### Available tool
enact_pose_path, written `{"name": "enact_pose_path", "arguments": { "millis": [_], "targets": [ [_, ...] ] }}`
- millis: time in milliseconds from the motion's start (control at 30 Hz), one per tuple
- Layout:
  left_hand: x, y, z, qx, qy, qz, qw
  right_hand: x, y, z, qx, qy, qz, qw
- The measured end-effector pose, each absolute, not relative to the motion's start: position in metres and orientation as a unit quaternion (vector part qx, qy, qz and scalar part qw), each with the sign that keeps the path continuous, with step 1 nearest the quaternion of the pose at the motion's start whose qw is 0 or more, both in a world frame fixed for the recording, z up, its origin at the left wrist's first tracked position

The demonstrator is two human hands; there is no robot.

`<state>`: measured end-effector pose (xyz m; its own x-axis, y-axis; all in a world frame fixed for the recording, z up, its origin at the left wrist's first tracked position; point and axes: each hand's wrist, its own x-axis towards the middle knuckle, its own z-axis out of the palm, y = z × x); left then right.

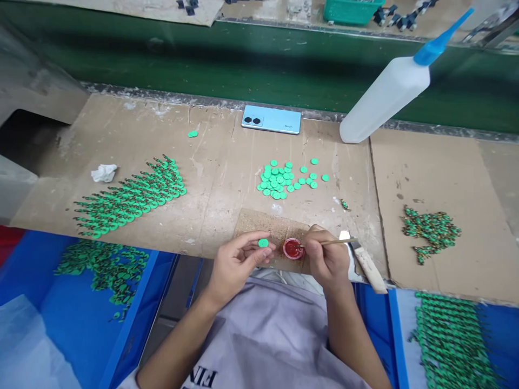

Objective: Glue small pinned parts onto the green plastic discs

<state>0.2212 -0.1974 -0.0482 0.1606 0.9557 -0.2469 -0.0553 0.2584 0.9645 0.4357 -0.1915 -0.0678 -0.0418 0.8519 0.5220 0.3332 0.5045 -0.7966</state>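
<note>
Between the thumb and fingers of my left hand (239,262) is a small green disc (263,243), with what look like tiny holes near its middle. My right hand (327,256) pinches a thin brush-like stick (338,241), its tip down in a small round cup of red liquid (292,248). The cup sits between my hands on a stained piece of board (259,220). Beyond it lies a loose pile of green discs (278,181). A tiny green-and-brown part (344,204) rests alone to the right of the pile.
Rows of green assembled pieces (133,202) lie at left, near a crumpled tissue (104,173). A blue phone (271,119) and a white squeeze bottle (385,100) are at the back. Right are a flat scraper (367,265) and small parts (432,229). Blue bins (133,329) flank me.
</note>
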Motion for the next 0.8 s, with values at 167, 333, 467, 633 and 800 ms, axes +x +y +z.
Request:
{"name": "enact_pose_path", "arguments": {
  "millis": [167, 333, 467, 633, 800],
  "targets": [
    [0.204, -0.183, -0.059, 0.678, 0.516, 0.387, 0.353, 0.436, -0.193, -0.074, -0.408, -0.643, 0.209, 0.614],
    [0.198, -0.173, -0.056, 0.723, 0.541, 0.375, 0.209, 0.436, -0.211, -0.064, -0.405, -0.667, 0.085, 0.620],
    [0.217, -0.196, -0.028, 0.632, 0.503, 0.402, 0.431, 0.430, -0.240, -0.053, -0.436, -0.716, 0.027, 0.544],
    [0.250, -0.221, -0.009, 0.411, 0.383, 0.376, 0.737, 0.422, -0.252, -0.051, -0.415, -0.744, 0.098, 0.514],
    [0.265, -0.221, -0.014, 0.310, 0.334, 0.376, 0.807, 0.428, -0.254, -0.064, -0.387, -0.764, 0.064, 0.513]
  ]
}}
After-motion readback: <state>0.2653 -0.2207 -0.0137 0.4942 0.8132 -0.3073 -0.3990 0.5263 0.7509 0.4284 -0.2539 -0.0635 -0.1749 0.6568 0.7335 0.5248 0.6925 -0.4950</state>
